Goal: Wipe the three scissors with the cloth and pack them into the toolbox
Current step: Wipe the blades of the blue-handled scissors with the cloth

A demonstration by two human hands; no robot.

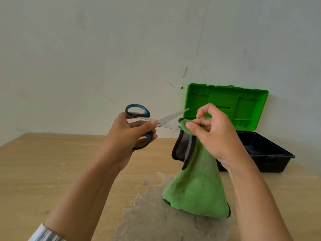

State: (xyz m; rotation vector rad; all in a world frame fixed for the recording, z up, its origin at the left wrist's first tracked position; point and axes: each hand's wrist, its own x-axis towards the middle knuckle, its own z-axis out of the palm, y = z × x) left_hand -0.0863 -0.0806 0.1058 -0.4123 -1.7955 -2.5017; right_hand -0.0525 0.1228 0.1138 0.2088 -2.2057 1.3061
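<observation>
Striped sleeve covers the left forearm at the lower left edge of the view; both forearms extend forward over the wooden surface.

Left hand: raised above the surface, fingers curled round the handles of the scissors. One black-and-blue handle loop stands clear above this hand; the other sits inside the curled fingers below it. The thumb tip lies against the blades close to the pivot. The blades are spread apart and point away from the left hand toward the right hand.

Right hand: level with the left hand and just beside the blade tips. The thumb and a finger pinch a fold of the cloth round the end of the lower blade. The upper blade tip stands free, just above and to the left of this hand. The index finger is curled upward, clear of the cloth.

Cloth: green, with a grey reverse side and black edging. It hangs down from the right hand's pinch, widening as it falls, and its lower edge reaches the surface below the right wrist, on a worn grey patch.

Toolbox: stands on the surface beyond and to the right of the right hand, partly hidden by that hand and forearm. The black base is open. The green lid is raised upright behind the right hand, its inner face toward the camera. A pale wall stands beyond both hands.
</observation>
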